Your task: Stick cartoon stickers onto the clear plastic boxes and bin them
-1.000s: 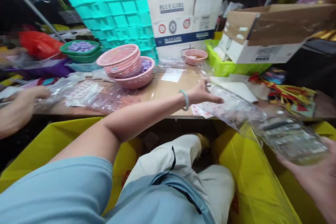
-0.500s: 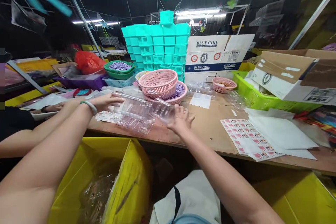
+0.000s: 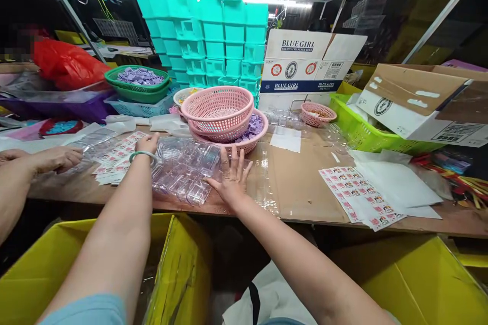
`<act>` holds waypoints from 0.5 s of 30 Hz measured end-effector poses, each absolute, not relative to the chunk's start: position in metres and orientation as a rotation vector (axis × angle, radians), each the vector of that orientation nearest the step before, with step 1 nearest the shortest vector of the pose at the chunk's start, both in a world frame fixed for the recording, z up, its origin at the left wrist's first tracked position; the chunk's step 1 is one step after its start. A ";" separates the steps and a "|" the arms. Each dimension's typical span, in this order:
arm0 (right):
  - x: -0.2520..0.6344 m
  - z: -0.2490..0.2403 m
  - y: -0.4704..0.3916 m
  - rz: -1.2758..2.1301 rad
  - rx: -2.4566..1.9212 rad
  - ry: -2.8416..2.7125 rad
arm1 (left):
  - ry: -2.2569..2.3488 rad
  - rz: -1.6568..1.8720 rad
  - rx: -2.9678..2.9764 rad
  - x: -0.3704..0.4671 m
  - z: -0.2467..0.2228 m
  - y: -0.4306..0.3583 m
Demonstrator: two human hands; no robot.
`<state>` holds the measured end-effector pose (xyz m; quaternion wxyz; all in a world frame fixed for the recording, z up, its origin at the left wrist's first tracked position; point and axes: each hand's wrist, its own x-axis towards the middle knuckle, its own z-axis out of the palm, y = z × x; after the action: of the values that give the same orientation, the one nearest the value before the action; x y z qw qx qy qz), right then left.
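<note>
Several clear plastic clamshell boxes [image 3: 183, 172] lie in a loose pile near the table's front edge. My left hand [image 3: 147, 144], a pale bangle at its wrist, is against the pile's left side. Its fingers point forward, seen nearly edge-on and partly hidden. At the pile's right edge, my right hand [image 3: 232, 179] rests with fingers spread and nothing gripped. Just behind the boxes stand stacked pink baskets [image 3: 219, 106], the lowest holding purple pieces [image 3: 252, 129]. Printed sticker sheets [image 3: 121, 158] lie left of my left hand.
A co-worker's hands [image 3: 57, 158] are at the left by more clear packaging [image 3: 93, 141]. Turquoise bins [image 3: 206, 25] are stacked behind. A green crate [image 3: 366, 132], cartons [image 3: 419, 106], white sheets [image 3: 407, 188] and sticker sheets [image 3: 358, 193] lie right. Yellow boxes [image 3: 183, 264] stand below the table edge.
The boxes that were tilted by my right hand now lie in the pile. My right hand has moved left and flattened out; my left hand has come down to the pile's side. The view has turned downward.
</note>
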<state>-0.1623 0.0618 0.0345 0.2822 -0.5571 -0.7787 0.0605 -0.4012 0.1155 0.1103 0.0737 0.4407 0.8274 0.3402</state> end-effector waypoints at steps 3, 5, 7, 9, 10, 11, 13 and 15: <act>-0.172 0.036 0.073 0.125 -1.427 -2.119 | 2.549 1.039 1.239 -0.406 0.110 0.132; -0.177 0.043 0.083 0.171 -1.425 -2.162 | 2.580 1.092 1.291 -0.396 0.108 0.127; -0.177 0.050 0.092 0.225 -1.395 -2.231 | 2.572 1.152 1.445 -0.376 0.101 0.109; -0.172 0.055 0.096 0.245 -1.318 -2.292 | 2.521 1.144 1.694 -0.352 0.090 0.087; -0.168 0.056 0.097 0.232 -1.279 -2.305 | 2.493 1.089 1.835 -0.341 0.085 0.076; -0.163 0.057 0.096 0.204 -1.250 -2.309 | 2.477 1.029 1.928 -0.332 0.080 0.066; -0.151 0.058 0.089 0.109 -1.228 -2.320 | 2.485 0.937 1.991 -0.318 0.076 0.050; -0.135 0.059 0.075 -0.024 -1.223 -2.386 | 2.451 0.894 1.979 -0.304 0.077 0.045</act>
<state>-0.1347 0.0752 0.0594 0.2280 -0.4441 -0.8664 -0.0089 -0.3040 0.0454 0.0766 -0.0662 0.6030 0.7469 0.2724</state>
